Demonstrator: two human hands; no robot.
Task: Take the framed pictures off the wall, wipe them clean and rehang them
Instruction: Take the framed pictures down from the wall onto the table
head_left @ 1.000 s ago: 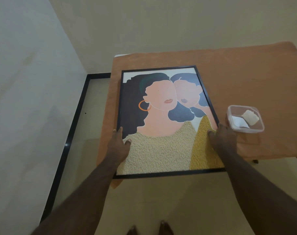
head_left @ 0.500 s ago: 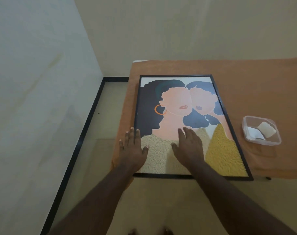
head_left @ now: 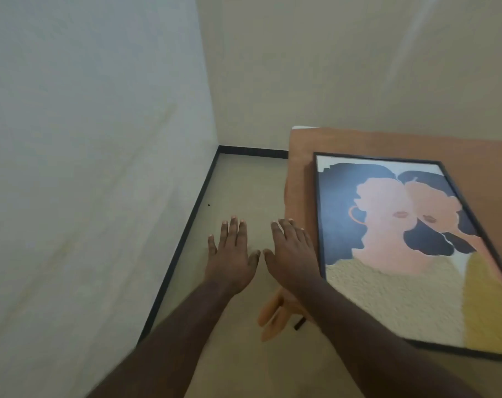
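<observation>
Framed picture (head_left: 410,245) of two women lies flat, face up, on table (head_left: 301,179) draped in orange cloth, black frame's near edge at table's front. Left hand (head_left: 229,254) held palm down, fingers straight and spread, gripping nothing, left of table above beige floor (head_left: 244,182). Right hand (head_left: 293,251) likewise flat and spread, empty, over table's left edge, just beside frame, apart from it. Black skirting (head_left: 184,239) lines wall left of table.
</observation>
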